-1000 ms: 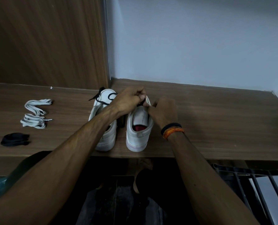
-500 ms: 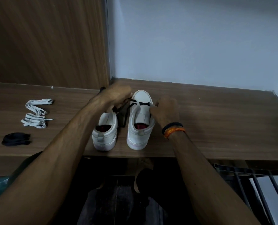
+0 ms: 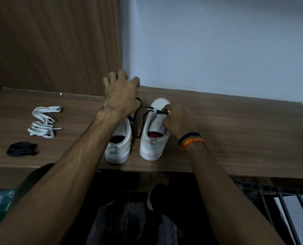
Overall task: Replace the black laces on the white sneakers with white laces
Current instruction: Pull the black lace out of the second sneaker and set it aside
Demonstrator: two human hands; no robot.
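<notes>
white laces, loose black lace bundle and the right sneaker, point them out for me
white laces (image 3: 43,122), head view, middle of the folded pile
black lace bundle (image 3: 22,149), head view, its centre
right sneaker (image 3: 151,147), head view, heel

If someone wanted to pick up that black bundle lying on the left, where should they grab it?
Pinch the black bundle across its narrow middle, coming straight down from above. It lies flat and loose on the shelf, apart from the white laces, so gathering the waist should lift every strand together.

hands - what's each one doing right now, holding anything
Left hand: raised, pulling the black lace out; the grip itself is hidden.
Right hand: fingers pinch the lace at the right sneaker.
</notes>
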